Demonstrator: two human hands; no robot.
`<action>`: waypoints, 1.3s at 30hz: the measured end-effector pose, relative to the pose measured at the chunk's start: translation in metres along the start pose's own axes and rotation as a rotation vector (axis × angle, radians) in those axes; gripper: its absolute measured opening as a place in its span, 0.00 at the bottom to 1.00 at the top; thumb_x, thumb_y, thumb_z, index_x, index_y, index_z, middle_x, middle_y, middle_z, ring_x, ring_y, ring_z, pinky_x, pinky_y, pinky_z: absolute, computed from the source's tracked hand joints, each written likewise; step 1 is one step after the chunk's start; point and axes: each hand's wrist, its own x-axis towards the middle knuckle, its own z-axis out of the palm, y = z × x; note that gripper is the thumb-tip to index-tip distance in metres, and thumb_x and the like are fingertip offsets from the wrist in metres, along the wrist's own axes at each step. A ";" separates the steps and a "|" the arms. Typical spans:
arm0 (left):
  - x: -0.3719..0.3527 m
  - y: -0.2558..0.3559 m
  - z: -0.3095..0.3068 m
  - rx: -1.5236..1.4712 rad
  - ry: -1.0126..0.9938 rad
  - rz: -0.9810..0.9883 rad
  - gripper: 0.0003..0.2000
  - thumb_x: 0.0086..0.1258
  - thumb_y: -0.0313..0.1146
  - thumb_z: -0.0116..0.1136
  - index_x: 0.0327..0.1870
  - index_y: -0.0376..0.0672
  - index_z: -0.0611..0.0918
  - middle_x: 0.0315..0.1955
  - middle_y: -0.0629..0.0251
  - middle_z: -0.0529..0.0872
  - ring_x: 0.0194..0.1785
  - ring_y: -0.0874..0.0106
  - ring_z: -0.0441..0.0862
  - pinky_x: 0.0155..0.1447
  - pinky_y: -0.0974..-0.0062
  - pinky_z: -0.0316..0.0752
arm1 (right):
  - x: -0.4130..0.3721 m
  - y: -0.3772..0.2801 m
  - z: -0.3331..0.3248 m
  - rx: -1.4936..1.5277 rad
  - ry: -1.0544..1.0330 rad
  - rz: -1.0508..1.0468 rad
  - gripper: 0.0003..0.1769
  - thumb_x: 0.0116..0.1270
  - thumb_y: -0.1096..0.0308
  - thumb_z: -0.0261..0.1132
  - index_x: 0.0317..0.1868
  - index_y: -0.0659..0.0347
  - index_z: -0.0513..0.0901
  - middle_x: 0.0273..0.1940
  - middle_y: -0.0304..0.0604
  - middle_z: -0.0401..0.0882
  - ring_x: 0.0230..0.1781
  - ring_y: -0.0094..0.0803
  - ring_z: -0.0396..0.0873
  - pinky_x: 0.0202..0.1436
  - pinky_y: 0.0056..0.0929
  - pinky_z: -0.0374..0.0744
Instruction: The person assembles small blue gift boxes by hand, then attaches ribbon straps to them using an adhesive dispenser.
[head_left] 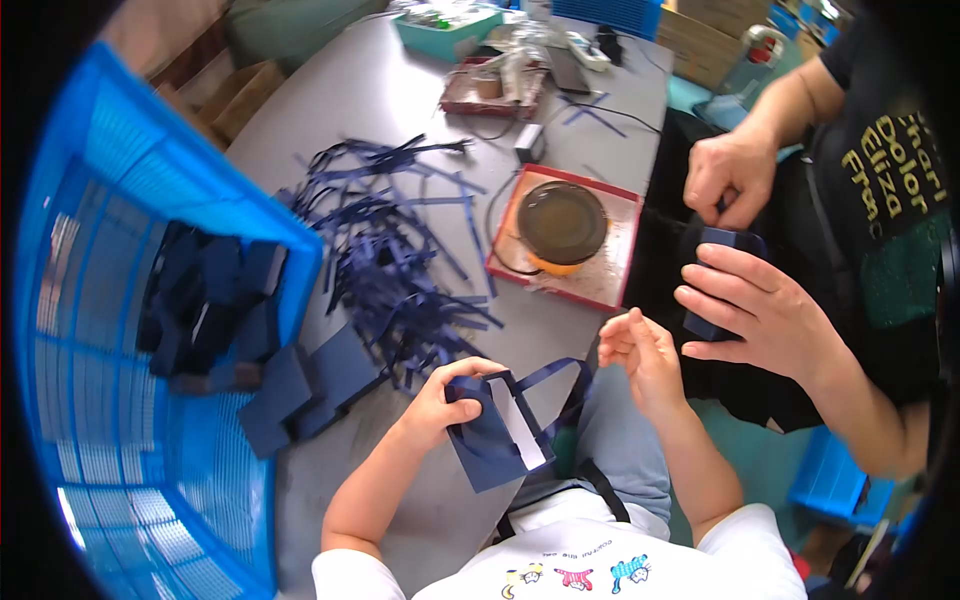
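My left hand grips a small dark blue box by its upper left side, thumb on its face. The box has a white inside edge, and a dark blue ribbon loops out from its right side. To the right of the ribbon, my right hand is raised with its fingers apart, holding nothing. Flat dark blue box pieces lie on the table left of my left hand. Behind them spreads a pile of dark blue ribbon strips.
A blue crate at the left holds dark blue boxes. A round pot stands in a red-rimmed tray. At the right, a co-worker's hands hold another dark blue box. Farther back are a teal bin and another red tray.
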 end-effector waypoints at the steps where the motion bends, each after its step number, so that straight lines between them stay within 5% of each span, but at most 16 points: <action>1: -0.012 -0.001 0.001 -0.030 0.050 -0.004 0.28 0.51 0.38 0.69 0.52 0.33 0.74 0.41 0.65 0.80 0.45 0.77 0.77 0.52 0.78 0.72 | -0.001 0.005 0.000 -0.002 0.009 0.003 0.23 0.71 0.51 0.51 0.33 0.64 0.78 0.25 0.38 0.77 0.25 0.22 0.75 0.33 0.19 0.74; 5: -0.066 -0.003 0.016 0.103 0.192 0.011 0.26 0.52 0.36 0.68 0.52 0.34 0.74 0.41 0.65 0.81 0.43 0.78 0.77 0.51 0.80 0.71 | -0.013 0.017 0.023 -0.174 -0.095 -0.128 0.18 0.70 0.57 0.54 0.34 0.64 0.78 0.26 0.35 0.76 0.27 0.20 0.73 0.33 0.18 0.71; 8: -0.100 -0.003 0.039 0.293 0.267 0.058 0.24 0.54 0.35 0.66 0.51 0.35 0.75 0.40 0.64 0.81 0.42 0.79 0.77 0.49 0.81 0.71 | -0.030 -0.001 0.055 -0.496 -0.353 -0.870 0.08 0.61 0.70 0.56 0.33 0.62 0.81 0.33 0.43 0.76 0.35 0.34 0.73 0.38 0.29 0.72; 9: -0.107 -0.003 0.046 0.329 0.265 0.070 0.24 0.54 0.34 0.66 0.51 0.35 0.75 0.39 0.64 0.82 0.42 0.79 0.77 0.49 0.81 0.71 | -0.038 -0.008 0.063 -0.531 -0.445 -0.988 0.08 0.56 0.69 0.58 0.32 0.60 0.83 0.34 0.45 0.77 0.37 0.41 0.73 0.40 0.33 0.72; 12: -0.123 -0.008 0.066 0.402 0.264 0.110 0.23 0.54 0.34 0.67 0.52 0.36 0.75 0.37 0.63 0.83 0.41 0.79 0.77 0.48 0.81 0.71 | -0.059 -0.017 0.073 -0.656 -0.743 -1.154 0.16 0.59 0.52 0.60 0.34 0.54 0.85 0.42 0.40 0.77 0.47 0.41 0.72 0.51 0.41 0.68; 14: -0.126 -0.012 0.075 0.370 0.256 0.133 0.23 0.54 0.34 0.67 0.51 0.35 0.76 0.37 0.63 0.83 0.41 0.79 0.78 0.48 0.80 0.72 | -0.066 -0.017 0.078 -0.692 -0.837 -1.193 0.17 0.59 0.50 0.60 0.35 0.53 0.85 0.46 0.38 0.76 0.50 0.41 0.71 0.53 0.43 0.66; 21: -0.129 -0.020 0.083 0.360 0.237 0.155 0.23 0.55 0.33 0.66 0.51 0.35 0.76 0.38 0.63 0.83 0.41 0.79 0.78 0.49 0.80 0.72 | -0.072 -0.018 0.075 -0.863 -0.923 -1.261 0.19 0.61 0.47 0.58 0.36 0.52 0.86 0.51 0.40 0.75 0.56 0.41 0.67 0.61 0.43 0.61; 23: -0.127 -0.021 0.082 0.332 0.220 0.213 0.22 0.56 0.33 0.66 0.51 0.35 0.75 0.38 0.63 0.83 0.41 0.79 0.78 0.49 0.81 0.72 | -0.069 -0.017 0.074 -0.631 -0.934 -1.140 0.25 0.63 0.42 0.53 0.34 0.54 0.86 0.52 0.44 0.75 0.56 0.43 0.67 0.61 0.44 0.61; 27: -0.129 -0.018 0.081 0.307 0.219 0.211 0.23 0.56 0.34 0.66 0.51 0.35 0.75 0.38 0.62 0.83 0.41 0.80 0.78 0.49 0.81 0.72 | -0.068 0.004 0.077 -0.011 -0.600 -0.846 0.41 0.67 0.39 0.42 0.61 0.72 0.63 0.57 0.58 0.68 0.59 0.46 0.66 0.61 0.42 0.63; 29: -0.134 -0.018 0.082 0.325 0.256 0.209 0.25 0.54 0.39 0.68 0.51 0.34 0.76 0.37 0.64 0.83 0.38 0.80 0.78 0.45 0.83 0.72 | -0.066 0.004 0.079 -0.059 -0.496 -0.721 0.42 0.67 0.36 0.38 0.64 0.66 0.59 0.58 0.53 0.66 0.61 0.41 0.65 0.63 0.39 0.62; 31: -0.143 -0.017 0.080 0.340 0.307 0.204 0.28 0.52 0.44 0.70 0.50 0.34 0.76 0.35 0.65 0.83 0.36 0.80 0.78 0.42 0.84 0.72 | -0.056 0.017 0.077 -0.003 -0.498 -0.697 0.39 0.68 0.38 0.39 0.63 0.67 0.61 0.58 0.52 0.68 0.60 0.38 0.66 0.62 0.38 0.62; 33: -0.163 -0.018 0.074 0.349 0.289 0.117 0.23 0.55 0.34 0.66 0.52 0.36 0.75 0.39 0.64 0.83 0.40 0.79 0.78 0.48 0.81 0.72 | -0.045 0.029 0.074 -0.110 -0.444 -0.588 0.35 0.70 0.44 0.42 0.59 0.71 0.66 0.58 0.53 0.68 0.58 0.38 0.68 0.59 0.37 0.64; 36: -0.199 -0.031 0.072 0.411 0.449 0.042 0.24 0.52 0.38 0.68 0.50 0.38 0.78 0.37 0.67 0.81 0.37 0.80 0.76 0.43 0.83 0.70 | -0.029 0.050 0.075 -0.323 -0.423 -0.561 0.26 0.73 0.53 0.43 0.54 0.67 0.72 0.47 0.48 0.77 0.51 0.33 0.74 0.53 0.32 0.68; 39: -0.258 -0.051 0.086 0.413 0.540 -0.357 0.20 0.54 0.26 0.65 0.50 0.40 0.78 0.42 0.67 0.81 0.47 0.77 0.75 0.52 0.77 0.71 | -0.019 0.072 0.080 -0.476 -0.419 -0.538 0.17 0.71 0.63 0.49 0.50 0.67 0.76 0.41 0.44 0.80 0.43 0.28 0.76 0.46 0.23 0.70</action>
